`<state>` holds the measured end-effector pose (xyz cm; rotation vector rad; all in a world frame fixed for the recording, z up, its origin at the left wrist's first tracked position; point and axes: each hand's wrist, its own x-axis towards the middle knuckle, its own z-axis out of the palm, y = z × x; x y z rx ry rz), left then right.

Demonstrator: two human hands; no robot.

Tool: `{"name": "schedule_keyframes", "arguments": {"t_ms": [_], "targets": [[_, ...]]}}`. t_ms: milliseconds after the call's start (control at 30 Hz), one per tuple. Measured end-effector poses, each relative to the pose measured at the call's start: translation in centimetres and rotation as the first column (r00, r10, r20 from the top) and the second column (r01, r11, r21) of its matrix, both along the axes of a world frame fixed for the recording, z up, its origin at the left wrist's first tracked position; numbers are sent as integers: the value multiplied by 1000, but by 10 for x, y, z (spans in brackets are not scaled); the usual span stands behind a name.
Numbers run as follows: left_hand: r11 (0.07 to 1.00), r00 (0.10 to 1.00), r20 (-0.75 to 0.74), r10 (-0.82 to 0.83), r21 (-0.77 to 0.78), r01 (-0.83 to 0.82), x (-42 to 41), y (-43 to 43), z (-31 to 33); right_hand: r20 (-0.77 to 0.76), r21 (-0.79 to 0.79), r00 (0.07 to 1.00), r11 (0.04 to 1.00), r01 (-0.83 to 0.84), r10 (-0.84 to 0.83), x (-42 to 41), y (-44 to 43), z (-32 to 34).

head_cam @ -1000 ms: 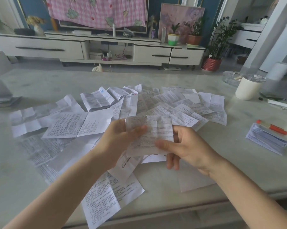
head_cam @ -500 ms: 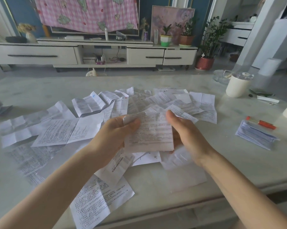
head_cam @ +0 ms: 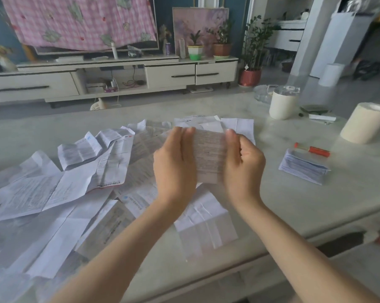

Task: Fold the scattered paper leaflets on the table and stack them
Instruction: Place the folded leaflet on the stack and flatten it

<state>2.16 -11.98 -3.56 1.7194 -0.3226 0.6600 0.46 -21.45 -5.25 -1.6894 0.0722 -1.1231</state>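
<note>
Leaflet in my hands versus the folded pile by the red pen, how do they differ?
The held leaflet is one piece; the folded pile is many layers. The held leaflet is held between the left hand and right hand; the folded pile lies on the table. Both are printed paper.

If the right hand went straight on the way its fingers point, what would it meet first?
Probably the white leaflet at the pile's far edge, just beyond the right hand; height is unclear, so it may pass above it.

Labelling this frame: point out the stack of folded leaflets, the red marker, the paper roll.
stack of folded leaflets (head_cam: 302, 166), head view, top sheet.
red marker (head_cam: 315, 150), head view, barrel.
paper roll (head_cam: 362, 129), head view, side.
</note>
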Motion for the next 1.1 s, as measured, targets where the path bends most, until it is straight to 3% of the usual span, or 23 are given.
{"name": "schedule_keyframes", "arguments": {"t_ms": [133, 200, 267, 367, 400, 467, 533, 600, 667, 767, 867, 933, 1033, 1100], "targets": [[993, 996, 84, -19, 119, 9, 12, -22, -2, 11, 75, 999, 996, 42, -43, 5, -22, -4], [981, 995, 78, -61, 191, 45, 16, -36, -6, -17, -1, 995, 995, 100, -100, 3, -37, -6], [959, 993, 4, -119, 258, 114, 19, -54, -8, -22, -134, 981, 973, 186, -190, -3, -57, -9], [909, 974, -100, -202, 351, 225, 28, -92, -2, -172, -165, 952, 960, 226, -254, -9, -96, -10], [886, 965, -129, -229, 384, 261, 32, -105, 3, -264, -129, 933, 968, 216, -243, -10, -109, -7], [844, 940, -206, -273, 418, 337, 41, -136, 11, -430, 107, 897, 981, 164, -103, -17, -137, 0], [825, 904, -312, -294, 395, 405, 47, -166, 16, -454, 336, 891, 930, 147, 23, -26, -161, 12], [818, 839, -403, -366, 290, 497, 50, -192, 19, -405, 378, 914, 908, 181, -14, -33, -181, 23], [802, 782, -450, -431, 206, 561, 53, -217, 21, -392, 334, 915, 911, 243, -100, -33, -204, 24], [754, 794, -485, -367, 345, 559, 62, -235, 14, -511, 170, 839, 935, 312, -188, -28, -226, 8], [589, 820, -539, -195, 604, 537, 65, -232, -10, -686, -31, 688, 954, 298, -237, -27, -235, -16], [494, 812, -567, -138, 671, 553, 66, -228, -32, -771, -109, 588, 960, 257, -245, -26, -237, -31], [478, 830, -538, -146, 696, 535, 63, -223, -51, -838, -296, 400, 925, 237, -370, -23, -238, -39], [499, 853, -501, -150, 706, 502, 62, -223, -54, -832, -383, 338, 896, 222, -440, -21, -238, -37]]}}
